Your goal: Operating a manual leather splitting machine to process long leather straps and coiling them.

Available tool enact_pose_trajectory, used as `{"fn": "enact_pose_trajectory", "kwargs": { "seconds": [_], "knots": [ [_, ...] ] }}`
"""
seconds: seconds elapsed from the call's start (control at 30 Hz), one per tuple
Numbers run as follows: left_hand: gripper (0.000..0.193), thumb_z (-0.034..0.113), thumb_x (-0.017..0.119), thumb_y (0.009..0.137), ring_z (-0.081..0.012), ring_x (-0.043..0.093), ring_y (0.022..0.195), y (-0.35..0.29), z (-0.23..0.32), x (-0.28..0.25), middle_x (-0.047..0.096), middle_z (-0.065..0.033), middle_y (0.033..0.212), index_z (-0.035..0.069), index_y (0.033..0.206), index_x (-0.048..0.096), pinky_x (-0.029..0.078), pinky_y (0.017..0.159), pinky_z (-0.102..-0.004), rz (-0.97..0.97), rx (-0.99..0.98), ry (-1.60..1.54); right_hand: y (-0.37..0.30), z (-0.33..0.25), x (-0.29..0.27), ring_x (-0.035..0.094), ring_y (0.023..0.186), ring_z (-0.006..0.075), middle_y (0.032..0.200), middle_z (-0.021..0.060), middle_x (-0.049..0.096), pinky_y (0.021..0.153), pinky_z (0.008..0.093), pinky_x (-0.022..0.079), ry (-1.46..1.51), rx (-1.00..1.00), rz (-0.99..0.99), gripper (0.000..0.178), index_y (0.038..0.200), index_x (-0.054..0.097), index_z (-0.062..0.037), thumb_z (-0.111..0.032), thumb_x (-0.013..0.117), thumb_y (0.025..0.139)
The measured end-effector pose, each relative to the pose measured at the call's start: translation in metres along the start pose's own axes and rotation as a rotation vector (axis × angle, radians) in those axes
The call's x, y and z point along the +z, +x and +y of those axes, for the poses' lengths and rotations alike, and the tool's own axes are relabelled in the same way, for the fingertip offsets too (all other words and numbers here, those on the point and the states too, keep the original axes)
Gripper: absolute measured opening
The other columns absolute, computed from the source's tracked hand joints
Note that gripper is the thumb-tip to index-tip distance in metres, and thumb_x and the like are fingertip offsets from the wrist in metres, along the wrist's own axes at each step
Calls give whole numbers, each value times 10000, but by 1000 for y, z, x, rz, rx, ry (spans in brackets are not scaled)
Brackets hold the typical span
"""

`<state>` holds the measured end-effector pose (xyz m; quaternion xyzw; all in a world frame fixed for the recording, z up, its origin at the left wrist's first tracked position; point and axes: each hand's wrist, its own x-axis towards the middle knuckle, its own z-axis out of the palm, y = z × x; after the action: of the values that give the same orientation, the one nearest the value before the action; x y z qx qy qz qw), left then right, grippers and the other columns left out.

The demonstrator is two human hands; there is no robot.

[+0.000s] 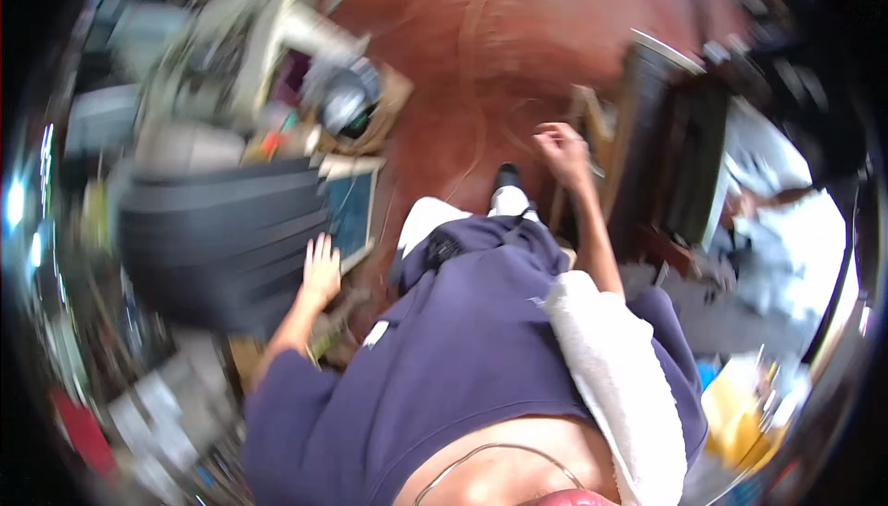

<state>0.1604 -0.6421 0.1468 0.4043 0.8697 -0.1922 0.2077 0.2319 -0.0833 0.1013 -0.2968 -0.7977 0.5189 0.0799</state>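
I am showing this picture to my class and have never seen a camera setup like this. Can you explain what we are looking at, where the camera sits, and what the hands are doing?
The camera is worn on a person's head and looks straight down, so its wide lens bends the edges. You see their purple shirt and a white towel over the right shoulder. The left hand lies flat at the edge of a dark pleated cloth, beside a blue-green board. The right hand is raised, loosely curled, holding nothing visible. Below is a red floor. The picture is blurred.

Loose navy short-sleeved top (462,358), white towel (610,367) over right shoulder, black shoe (506,176).
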Motion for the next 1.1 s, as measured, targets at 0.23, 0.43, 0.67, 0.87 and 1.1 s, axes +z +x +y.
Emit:
{"fn": "enact_pose_trajectory", "kwargs": {
  "seconds": [0.23,0.43,0.67,0.87,1.1],
  "knots": [
    [188,143,546,843,-345,610,941,218,138,-122,635,-150,976,46,980,631,494,828,-420,358,208,-536,-19,11,-36,666,922,266,981,177,686,837,368,517,259,148,17,314,1063,633,-13,-231,641,837],
    [239,150,633,829,-333,604,987,356,321,-294,637,-157,1012,9,1021,619,492,843,-395,575,714,-671,-53,27,-58,660,853,181,910,111,694,755,318,525,440,216,300,263,1021,653,-23,-203,670,831],
    [691,249,762,744,-296,482,1242,447,430,-345,519,-193,1307,-16,1308,462,381,1048,-357,288,892,-670,-71,78,-58,656,925,222,1019,142,673,823,338,519,409,435,797,496,1186,569,7,-248,727,791],
    [719,274,825,697,-267,543,1158,488,438,-332,583,-184,1234,-23,1275,519,439,976,-353,-256,841,-972,-44,91,-70,614,1047,214,1143,177,624,924,320,474,421,400,1062,546,1256,491,39,-203,715,820],
    [743,352,832,669,-262,576,1101,507,429,-318,603,-188,1196,-20,1247,548,458,946,-354,-126,874,-882,-24,93,-84,639,979,183,1088,130,656,869,294,487,828,139,1127,364,1174,554,31,-124,656,861]
  ]
}}
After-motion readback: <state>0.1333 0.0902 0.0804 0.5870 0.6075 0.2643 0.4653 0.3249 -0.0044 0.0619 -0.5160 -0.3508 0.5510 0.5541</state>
